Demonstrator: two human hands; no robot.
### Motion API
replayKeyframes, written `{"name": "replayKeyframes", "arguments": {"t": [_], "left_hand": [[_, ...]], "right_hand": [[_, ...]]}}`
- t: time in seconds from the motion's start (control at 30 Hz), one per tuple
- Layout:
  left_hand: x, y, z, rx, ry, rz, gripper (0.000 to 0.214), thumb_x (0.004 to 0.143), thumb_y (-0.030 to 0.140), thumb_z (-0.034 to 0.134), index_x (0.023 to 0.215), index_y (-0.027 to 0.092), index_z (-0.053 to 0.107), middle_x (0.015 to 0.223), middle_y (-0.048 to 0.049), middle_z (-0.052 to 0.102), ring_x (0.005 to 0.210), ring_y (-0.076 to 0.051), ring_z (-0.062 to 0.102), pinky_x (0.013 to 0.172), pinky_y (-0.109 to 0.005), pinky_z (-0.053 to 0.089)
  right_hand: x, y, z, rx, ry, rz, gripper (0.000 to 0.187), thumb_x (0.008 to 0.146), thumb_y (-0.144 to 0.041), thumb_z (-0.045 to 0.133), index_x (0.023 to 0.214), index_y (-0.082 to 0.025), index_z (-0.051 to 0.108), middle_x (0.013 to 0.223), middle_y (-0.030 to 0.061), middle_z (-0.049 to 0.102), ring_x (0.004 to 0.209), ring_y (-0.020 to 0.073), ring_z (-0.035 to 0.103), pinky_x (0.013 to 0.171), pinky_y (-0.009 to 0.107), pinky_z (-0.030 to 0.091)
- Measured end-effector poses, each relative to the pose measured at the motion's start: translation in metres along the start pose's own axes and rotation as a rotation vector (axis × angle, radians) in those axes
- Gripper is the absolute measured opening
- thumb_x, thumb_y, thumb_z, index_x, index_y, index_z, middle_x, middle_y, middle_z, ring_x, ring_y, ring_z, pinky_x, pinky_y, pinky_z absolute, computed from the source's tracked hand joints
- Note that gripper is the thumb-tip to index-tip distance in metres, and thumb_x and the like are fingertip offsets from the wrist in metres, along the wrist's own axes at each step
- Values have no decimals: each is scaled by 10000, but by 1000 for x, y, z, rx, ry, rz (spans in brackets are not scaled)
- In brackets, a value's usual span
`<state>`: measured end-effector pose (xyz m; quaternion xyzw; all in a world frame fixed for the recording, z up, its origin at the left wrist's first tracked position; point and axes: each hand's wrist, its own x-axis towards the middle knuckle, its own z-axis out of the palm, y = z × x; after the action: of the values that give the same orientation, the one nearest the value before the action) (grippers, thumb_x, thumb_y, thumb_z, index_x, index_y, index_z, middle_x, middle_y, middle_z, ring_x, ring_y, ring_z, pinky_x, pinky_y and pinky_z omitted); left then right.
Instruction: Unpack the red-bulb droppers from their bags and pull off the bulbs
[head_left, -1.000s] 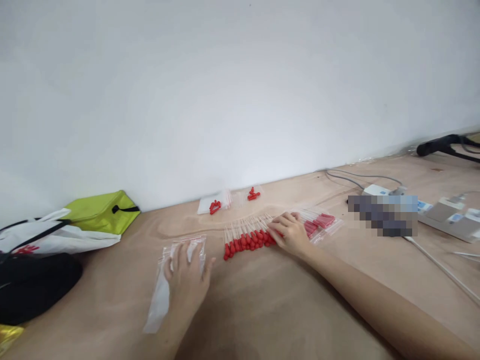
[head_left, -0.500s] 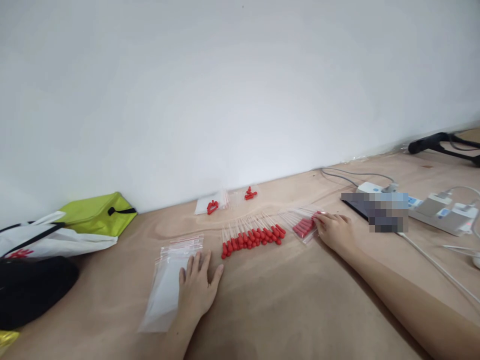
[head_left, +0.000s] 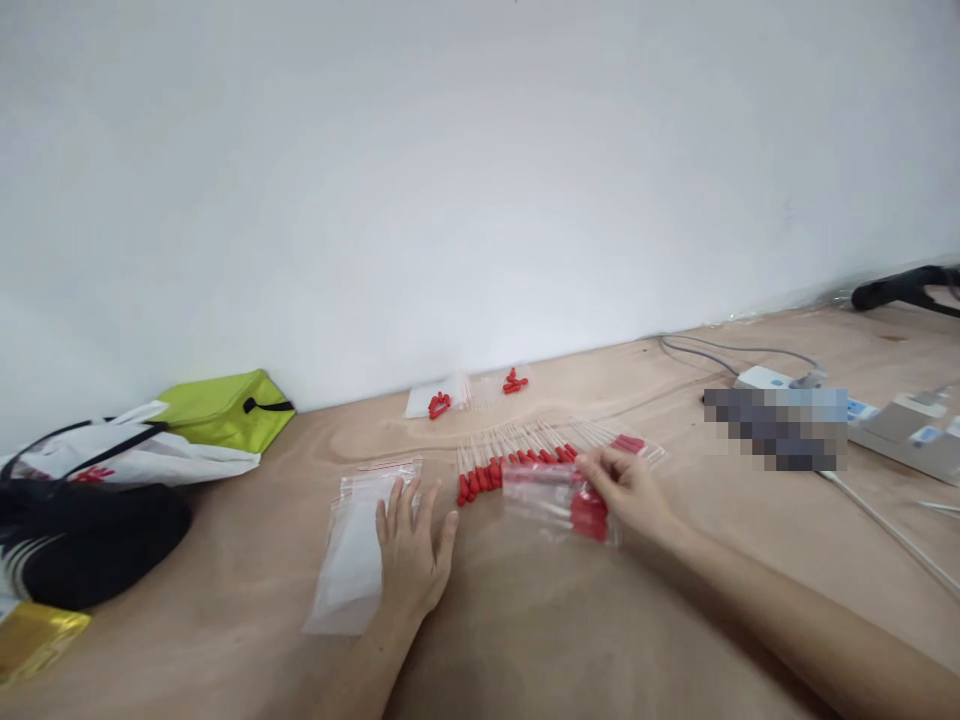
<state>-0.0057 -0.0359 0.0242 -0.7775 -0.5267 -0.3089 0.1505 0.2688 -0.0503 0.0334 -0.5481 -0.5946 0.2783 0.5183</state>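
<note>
My left hand [head_left: 414, 550] rests with its fingers spread over the right edge of a few flat clear zip bags [head_left: 349, 565]. My right hand [head_left: 626, 490] is closed on the edge of a clear zip bag of red-tipped sticks [head_left: 540, 495], tilted and a little blurred. Behind it, partly covered, is a row of loose red-tipped sticks [head_left: 480, 475], pale ends toward the wall. Beyond my right fingers lies another clear bag of red-tipped sticks [head_left: 628, 442].
Near the wall lie two clear bags with red pieces, a left bag [head_left: 439, 403] and a right bag [head_left: 514, 381]. A green bag [head_left: 232, 410], a white bag [head_left: 202, 467] and a black cap-like item [head_left: 112, 540] are at left. A power strip [head_left: 892, 440] with cables is at right.
My right hand has lifted a bag of red-tipped sticks and moved left and toward me, in front of the loose row. My left hand stays spread on the bags; the view has shifted slightly.
</note>
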Motion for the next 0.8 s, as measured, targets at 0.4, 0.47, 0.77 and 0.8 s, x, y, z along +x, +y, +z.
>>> {"name": "replayKeyframes", "arguments": {"t": [0.4,0.47,0.77,0.8], "left_hand": [[-6,33,-12,-431,-464,407,384,812,239,489,1195,215,465,1256,-78,489,1176,-202,428,947,-395,412],[-7,33,-11,-431,-537,356,400,814,254,485,1212,221,454,1267,-75,482,1161,-195,447,957,-402,401],[6,43,-16,-596,-453,217,288,800,236,505,1082,200,550,1048,-66,599,969,-166,560,852,-329,469],[8,46,-14,-618,-431,212,263,808,221,491,1060,193,560,1021,-65,601,946,-157,564,836,-314,475]], "right_hand": [[-8,10,40,611,-451,566,639,459,-361,776,984,-186,456,668,-48,581,593,107,567,622,260,438],[-12,12,34,631,-484,586,609,456,-336,780,948,-182,455,635,-57,583,575,102,571,625,266,449],[-19,10,44,521,-386,516,605,428,-409,771,833,-207,371,469,-104,538,402,90,507,446,235,424],[-20,10,45,516,-378,509,607,427,-415,771,820,-211,356,457,-109,532,389,88,497,430,227,413]]}}
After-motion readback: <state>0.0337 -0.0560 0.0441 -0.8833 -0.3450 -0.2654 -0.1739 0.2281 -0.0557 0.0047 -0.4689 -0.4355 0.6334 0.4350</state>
